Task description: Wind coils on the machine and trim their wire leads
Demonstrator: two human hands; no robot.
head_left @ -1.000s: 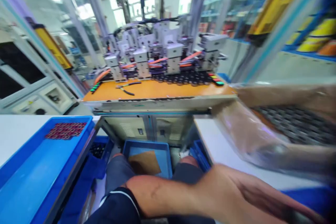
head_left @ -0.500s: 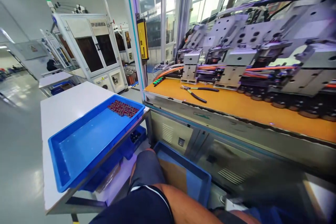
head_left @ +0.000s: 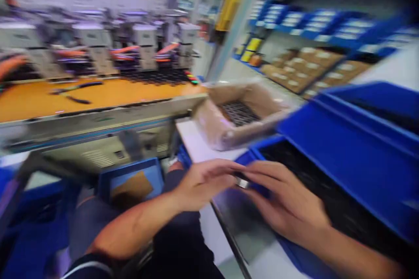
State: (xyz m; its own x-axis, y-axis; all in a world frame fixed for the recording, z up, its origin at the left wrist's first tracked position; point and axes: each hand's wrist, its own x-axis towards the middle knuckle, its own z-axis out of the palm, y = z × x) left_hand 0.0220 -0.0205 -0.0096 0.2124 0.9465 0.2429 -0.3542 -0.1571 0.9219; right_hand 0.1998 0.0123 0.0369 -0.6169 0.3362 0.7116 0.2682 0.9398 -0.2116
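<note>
My left hand (head_left: 203, 181) and my right hand (head_left: 284, 200) meet fingertip to fingertip over the near corner of a blue bin (head_left: 330, 139). Pinched between them is a small silvery and dark part (head_left: 242, 182), too blurred to name more exactly. The bin holds a dark mass of small parts (head_left: 314, 183). Both forearms reach in from the bottom of the view, above my lap. The whole picture is smeared by motion.
A cardboard box (head_left: 212, 122) lined with plastic and holding dark parts stands on the white table (head_left: 196, 141) behind the bin. To the left is an orange machine bed (head_left: 98, 93) with pliers (head_left: 77, 87). A blue tray (head_left: 131, 178) lies below. Shelves of boxes stand far right.
The view has swung from the left table back to the right. Both hands have come into sight and closed together on a small part at the bin's corner.
</note>
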